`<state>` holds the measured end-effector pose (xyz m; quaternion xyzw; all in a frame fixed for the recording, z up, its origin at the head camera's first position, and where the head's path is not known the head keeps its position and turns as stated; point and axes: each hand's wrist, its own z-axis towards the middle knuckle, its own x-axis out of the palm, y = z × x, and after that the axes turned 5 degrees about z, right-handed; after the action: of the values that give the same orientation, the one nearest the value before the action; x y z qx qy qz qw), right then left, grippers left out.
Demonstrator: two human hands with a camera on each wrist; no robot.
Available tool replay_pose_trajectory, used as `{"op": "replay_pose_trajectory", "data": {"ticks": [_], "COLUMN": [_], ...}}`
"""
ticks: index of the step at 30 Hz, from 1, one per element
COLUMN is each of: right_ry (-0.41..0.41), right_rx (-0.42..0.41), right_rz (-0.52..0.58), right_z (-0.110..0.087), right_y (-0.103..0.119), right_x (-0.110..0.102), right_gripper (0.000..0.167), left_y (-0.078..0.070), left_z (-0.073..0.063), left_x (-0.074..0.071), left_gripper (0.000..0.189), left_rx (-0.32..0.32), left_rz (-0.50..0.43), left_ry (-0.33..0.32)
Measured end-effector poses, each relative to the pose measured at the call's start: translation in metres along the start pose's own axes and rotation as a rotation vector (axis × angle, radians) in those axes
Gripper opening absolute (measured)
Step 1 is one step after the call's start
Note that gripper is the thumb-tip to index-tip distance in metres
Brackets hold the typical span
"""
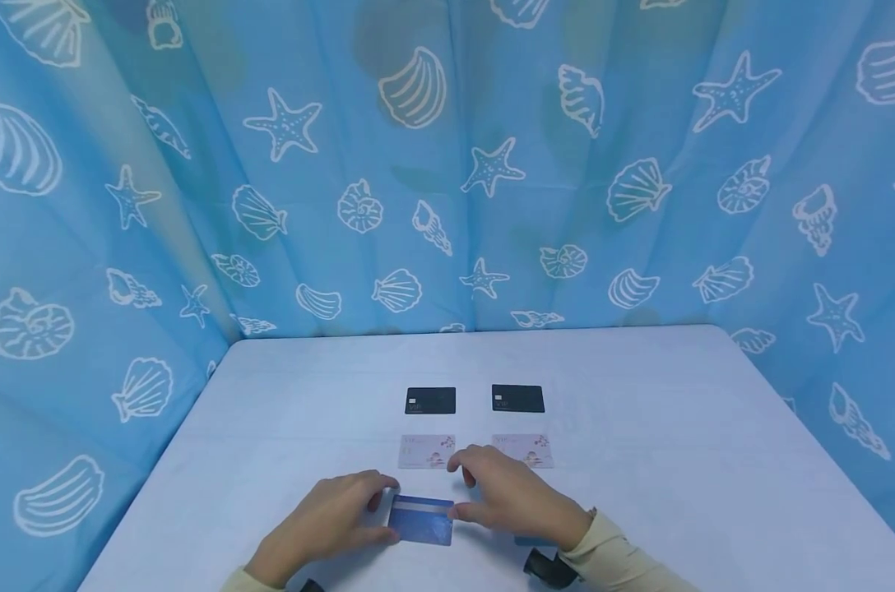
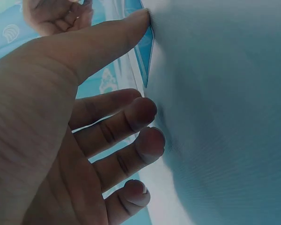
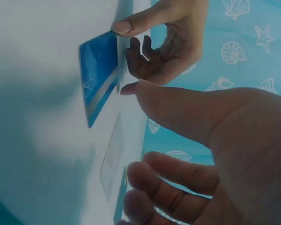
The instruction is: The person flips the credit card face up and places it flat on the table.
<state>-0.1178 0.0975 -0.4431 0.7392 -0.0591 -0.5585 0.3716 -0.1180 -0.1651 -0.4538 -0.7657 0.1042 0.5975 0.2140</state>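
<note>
A blue card with a pale stripe along its far edge is right at the white tabletop, in front of the person. My left hand holds its left end between thumb and index finger, one at each corner. In the left wrist view the other fingers are loosely bent beside it. My right hand hovers at the card's right side, its thumb tip by the edge and its index finger raised apart, overlapping a pink card. Another blue card is mostly hidden under the right wrist.
A second pink card lies right of the first, partly behind the right hand. Farther back are two black cards, one left and one right. Blue shell-patterned curtains hang around the table.
</note>
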Motion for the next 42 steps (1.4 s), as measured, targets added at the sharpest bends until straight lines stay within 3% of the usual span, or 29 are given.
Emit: {"op": "replay_pose_trajectory", "data": {"ticks": [10, 20, 42], "right_ry": [0.031, 0.059, 0.074], "right_rx": [-0.049, -0.008, -0.058], "right_rz": [-0.090, -0.169, -0.175], "right_z": [0.000, 0.003, 0.001], "right_y": [-0.003, -0.002, -0.003], "right_x": [0.008, 0.016, 0.023], "right_gripper": [0.059, 0.059, 0.052], "left_y": [0.007, 0.005, 0.006], "left_z": [-0.003, -0.005, 0.001], "left_x": [0.005, 0.001, 0.003], "left_gripper": [0.056, 0.051, 0.051], "left_rx": [0.029, 0.021, 0.016], "left_rz": [-0.020, -0.065, -0.140], "left_ry": [-0.002, 0.026, 0.066]}}
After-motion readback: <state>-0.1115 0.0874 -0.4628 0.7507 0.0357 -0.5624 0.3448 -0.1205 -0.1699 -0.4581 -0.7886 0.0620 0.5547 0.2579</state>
